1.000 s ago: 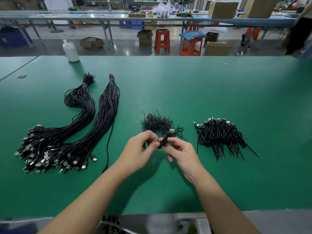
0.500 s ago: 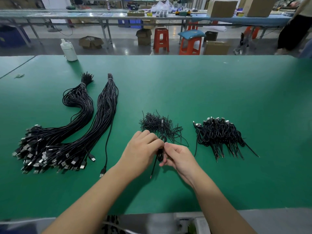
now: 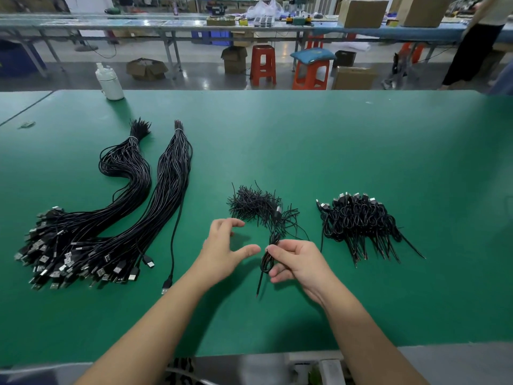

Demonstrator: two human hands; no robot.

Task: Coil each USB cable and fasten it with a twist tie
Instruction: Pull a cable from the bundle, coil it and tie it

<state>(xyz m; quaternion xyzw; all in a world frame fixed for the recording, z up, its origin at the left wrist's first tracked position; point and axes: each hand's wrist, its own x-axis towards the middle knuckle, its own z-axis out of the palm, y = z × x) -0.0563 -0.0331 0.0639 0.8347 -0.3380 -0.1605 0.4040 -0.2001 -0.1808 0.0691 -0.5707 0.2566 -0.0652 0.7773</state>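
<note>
Fingers of the right hand (image 3: 298, 263) pinched a coiled cable (image 3: 268, 257) just above the green table (image 3: 333, 151), its loose end hanging to the surface. The left hand (image 3: 224, 252) hovered beside it, fingers spread, holding nothing. Twist ties (image 3: 254, 202) lay just beyond; finished coils (image 3: 361, 220) right, uncoiled cables (image 3: 111, 218) left.

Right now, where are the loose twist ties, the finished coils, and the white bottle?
twist ties (image 3: 254, 204): head view, middle of the heap.
finished coils (image 3: 358, 220): head view, centre of the pile.
white bottle (image 3: 110, 84): head view, its body.
</note>
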